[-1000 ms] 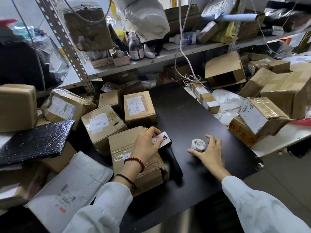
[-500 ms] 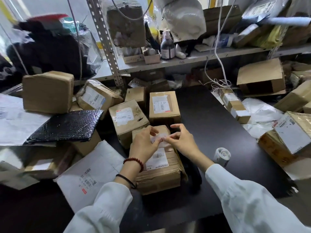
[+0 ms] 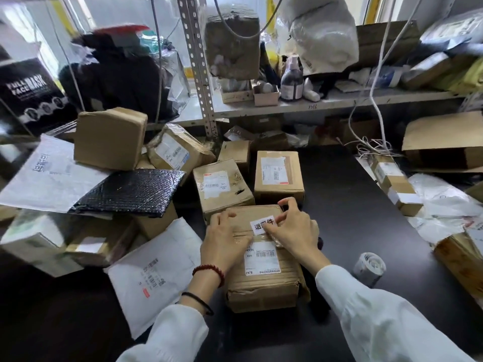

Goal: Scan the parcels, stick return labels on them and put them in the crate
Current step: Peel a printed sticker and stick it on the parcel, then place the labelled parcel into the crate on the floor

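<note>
On the black worktop [image 3: 352, 205], both hands worked one parcel [image 3: 264, 273].
Right hand [image 3: 292, 231] fingers pinched the white return label [image 3: 262, 226] against its top; left hand [image 3: 224, 241] lay open, flat beside it.

Brown parcel [image 3: 261, 259] with a white return label [image 3: 262, 226] (black characters), black bench [image 3: 352, 231], dark-red bead bracelet [image 3: 210, 273], white sleeves [image 3: 386, 320]

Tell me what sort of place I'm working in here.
Most likely a parcel depot's returns bench: taped brown cardboard parcels with barcode labels crowd the black tabletop, a white roll of stickers lies ready, and a grey metal shelf holds more packages.
</note>
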A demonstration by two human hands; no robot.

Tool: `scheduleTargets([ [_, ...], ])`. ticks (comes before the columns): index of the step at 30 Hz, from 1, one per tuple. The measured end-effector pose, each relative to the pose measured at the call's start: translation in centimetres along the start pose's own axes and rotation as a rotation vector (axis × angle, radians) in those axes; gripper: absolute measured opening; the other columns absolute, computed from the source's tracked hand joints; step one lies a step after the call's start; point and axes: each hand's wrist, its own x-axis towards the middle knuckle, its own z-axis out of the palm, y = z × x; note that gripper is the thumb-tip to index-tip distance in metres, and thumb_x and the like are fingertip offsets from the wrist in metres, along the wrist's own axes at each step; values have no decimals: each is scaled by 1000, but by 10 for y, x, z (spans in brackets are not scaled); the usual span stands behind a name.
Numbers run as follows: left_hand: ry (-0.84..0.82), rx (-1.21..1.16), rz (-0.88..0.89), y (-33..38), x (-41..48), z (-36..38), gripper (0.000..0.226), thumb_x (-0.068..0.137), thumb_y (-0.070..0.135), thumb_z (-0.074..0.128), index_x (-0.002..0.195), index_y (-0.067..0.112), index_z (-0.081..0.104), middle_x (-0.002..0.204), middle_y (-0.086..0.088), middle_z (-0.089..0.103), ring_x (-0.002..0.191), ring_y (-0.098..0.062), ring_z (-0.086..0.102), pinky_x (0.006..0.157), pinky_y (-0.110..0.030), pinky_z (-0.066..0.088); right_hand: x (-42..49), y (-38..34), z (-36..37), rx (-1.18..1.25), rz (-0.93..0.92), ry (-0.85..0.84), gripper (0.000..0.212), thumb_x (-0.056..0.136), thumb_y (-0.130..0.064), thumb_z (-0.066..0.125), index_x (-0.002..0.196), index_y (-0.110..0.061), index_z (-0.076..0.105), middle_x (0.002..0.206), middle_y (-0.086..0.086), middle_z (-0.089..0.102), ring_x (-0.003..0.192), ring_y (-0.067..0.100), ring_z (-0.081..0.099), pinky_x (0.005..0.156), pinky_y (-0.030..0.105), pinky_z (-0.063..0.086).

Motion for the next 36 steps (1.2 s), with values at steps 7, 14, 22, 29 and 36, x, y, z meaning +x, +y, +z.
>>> scheduleTargets([
  [7, -47, -308, -305, -11, -32, 17, 80, 77, 51, 69, 141, 24, 29, 139, 1, 43, 121, -18, 49, 99, -39, 44, -38, 11, 2, 278, 176, -78, 77, 75, -33, 81, 138, -18, 39, 138, 2, 40, 122, 18, 45, 90, 29, 41],
  [14, -88, -534, -416, -26, -75, 13, 78, 72, 54, 74, 137, 30, 37, 129, 8, 50, 114, -15, 54, 99, -42, 47, -92, 26, 10, 435, 282, -164, 81, 73, -41, 80, 140, -17, 43, 137, 2, 51, 123, 17, 51, 102, 32, 43],
  [22, -42, -581, -417, -31, -117, 12, 56, 71, 58, 70, 115, 44, 39, 110, 16, 50, 106, -10, 52, 99, -40, 44, -130, 35, 5, 479, 360, -264, 87, 71, -63, 72, 144, -28, 39, 135, -4, 56, 118, 17, 56, 102, 40, 44],
  [29, -84, -552, -315, -51, -130, 4, 72, 68, 66, 66, 131, 37, 44, 113, 16, 53, 102, -9, 53, 97, -38, 44, -158, 28, 14, 616, 415, -194, 90, 68, -61, 77, 143, -36, 35, 124, -6, 65, 116, 13, 58, 105, 40, 43],
  [36, -182, -562, -181, -88, -150, -29, 67, 65, 62, 74, 122, 39, 48, 113, 17, 57, 103, -7, 55, 92, -33, 44, -221, -7, 37, 670, 415, -37, 56, 76, -54, 74, 125, -44, 51, 97, -12, 73, 98, 9, 68, 92, 38, 53],
])
